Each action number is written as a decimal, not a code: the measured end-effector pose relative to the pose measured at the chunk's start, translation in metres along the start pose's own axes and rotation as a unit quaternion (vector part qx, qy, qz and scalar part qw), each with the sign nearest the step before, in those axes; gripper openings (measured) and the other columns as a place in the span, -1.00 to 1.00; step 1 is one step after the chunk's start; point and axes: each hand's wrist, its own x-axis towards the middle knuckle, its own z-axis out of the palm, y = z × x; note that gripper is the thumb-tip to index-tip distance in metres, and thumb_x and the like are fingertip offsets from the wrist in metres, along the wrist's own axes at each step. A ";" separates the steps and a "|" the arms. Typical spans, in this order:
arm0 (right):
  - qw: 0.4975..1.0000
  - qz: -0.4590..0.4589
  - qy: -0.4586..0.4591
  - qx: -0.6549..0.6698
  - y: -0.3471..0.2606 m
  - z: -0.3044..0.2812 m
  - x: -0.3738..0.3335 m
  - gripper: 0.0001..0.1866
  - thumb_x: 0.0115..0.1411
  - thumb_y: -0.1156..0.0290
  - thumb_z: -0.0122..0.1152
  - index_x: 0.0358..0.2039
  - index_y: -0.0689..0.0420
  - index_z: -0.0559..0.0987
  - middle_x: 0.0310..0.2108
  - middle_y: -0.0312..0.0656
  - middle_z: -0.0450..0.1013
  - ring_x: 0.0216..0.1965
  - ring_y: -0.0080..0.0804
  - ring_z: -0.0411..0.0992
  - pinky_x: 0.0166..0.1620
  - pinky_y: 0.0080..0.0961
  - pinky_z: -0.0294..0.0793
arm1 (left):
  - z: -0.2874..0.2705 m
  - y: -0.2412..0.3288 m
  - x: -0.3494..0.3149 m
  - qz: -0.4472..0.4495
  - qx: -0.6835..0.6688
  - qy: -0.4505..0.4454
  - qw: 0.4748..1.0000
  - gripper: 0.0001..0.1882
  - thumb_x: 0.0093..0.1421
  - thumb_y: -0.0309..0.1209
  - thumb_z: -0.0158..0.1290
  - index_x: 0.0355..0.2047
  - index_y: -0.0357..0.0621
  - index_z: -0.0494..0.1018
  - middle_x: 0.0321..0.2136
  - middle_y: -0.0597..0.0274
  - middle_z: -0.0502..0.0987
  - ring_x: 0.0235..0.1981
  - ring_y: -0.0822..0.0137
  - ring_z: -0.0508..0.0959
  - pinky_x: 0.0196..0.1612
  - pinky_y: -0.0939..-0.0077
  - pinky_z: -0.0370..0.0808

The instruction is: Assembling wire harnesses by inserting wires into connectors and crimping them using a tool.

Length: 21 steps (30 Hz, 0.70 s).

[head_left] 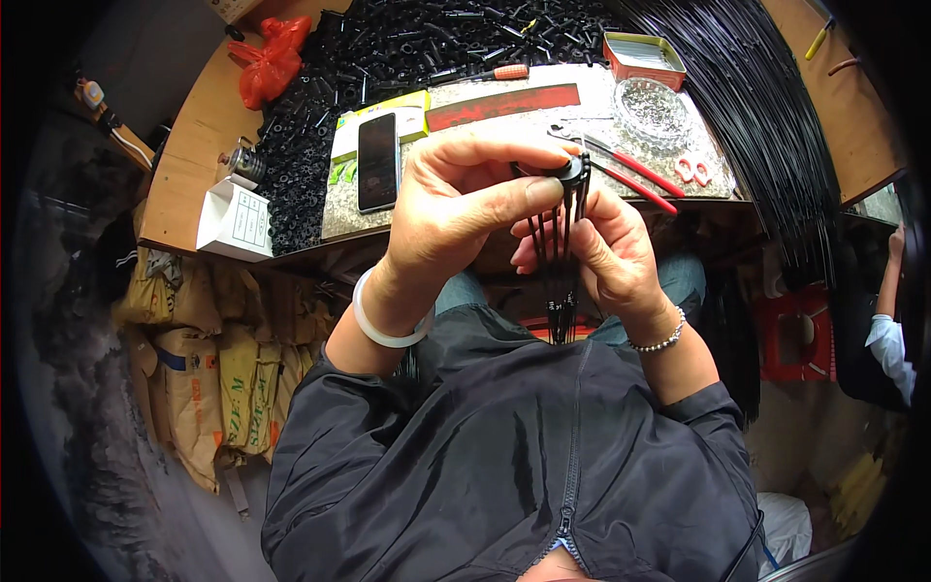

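My left hand (456,194) pinches the small round black hub of an umbrella frame (555,276) between thumb and fingers. Thin black ribs hang down from that hub in a narrow bunch, toward my lap. Just to the right, my right hand (621,262) is closed on the upper ribs, its thumb against them; some of its fingers are hidden behind. Beyond my hands, red-handled pliers (635,177) lie on the pale work board (475,97).
A phone (378,160) lies on the board's left, near a white box (235,219). Black small parts (407,48) heap up at the back. Long black ribs (747,107) drape over the right edge. A glass dish (652,112) and a red tin (644,60) stand nearby. Another person's arm (889,281) shows far right.
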 end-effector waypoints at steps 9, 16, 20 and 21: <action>0.997 0.041 -0.016 0.062 0.000 -0.004 0.008 -0.77 0.16 0.29 0.16 -0.40 0.15 0.37 -0.52 -0.08 0.47 -0.61 -0.58 0.36 -0.48 -0.65 0.43 | -0.003 -0.002 0.014 0.028 0.061 -0.021 0.998 -0.12 0.00 -0.52 0.19 0.24 -0.28 -0.09 -0.16 -0.10 0.49 -0.16 0.27 0.53 -0.04 0.46 0.43; 0.980 -0.137 0.129 -0.064 0.012 0.012 0.004 -0.87 0.13 0.50 0.18 -0.42 0.17 0.39 -0.44 -0.17 0.50 -0.51 -0.68 0.40 -0.44 -0.74 0.42 | 0.024 0.014 0.005 0.041 0.312 0.023 0.949 -0.53 0.01 -0.73 0.08 -0.01 -0.43 0.32 -0.23 0.01 0.51 -0.25 0.37 0.54 -0.19 0.58 0.49; 0.969 -0.163 0.146 -0.112 0.012 0.020 0.003 -0.89 0.15 0.53 0.15 -0.36 0.21 0.39 -0.39 -0.16 0.49 -0.43 -0.61 0.45 -0.35 -0.70 0.47 | 0.020 0.016 0.002 0.086 0.422 0.014 0.902 -0.63 0.03 -0.75 0.06 -0.10 -0.44 0.38 -0.25 0.07 0.51 -0.24 0.40 0.54 -0.18 0.60 0.49; 0.970 -0.160 0.158 -0.093 0.011 0.022 0.003 -0.89 0.15 0.54 0.13 -0.34 0.23 0.39 -0.37 -0.15 0.49 -0.40 -0.58 0.46 -0.32 -0.68 0.49 | 0.020 0.015 0.001 0.076 0.423 0.019 0.902 -0.66 0.04 -0.74 0.05 -0.12 -0.44 0.39 -0.24 0.09 0.51 -0.24 0.40 0.54 -0.18 0.59 0.49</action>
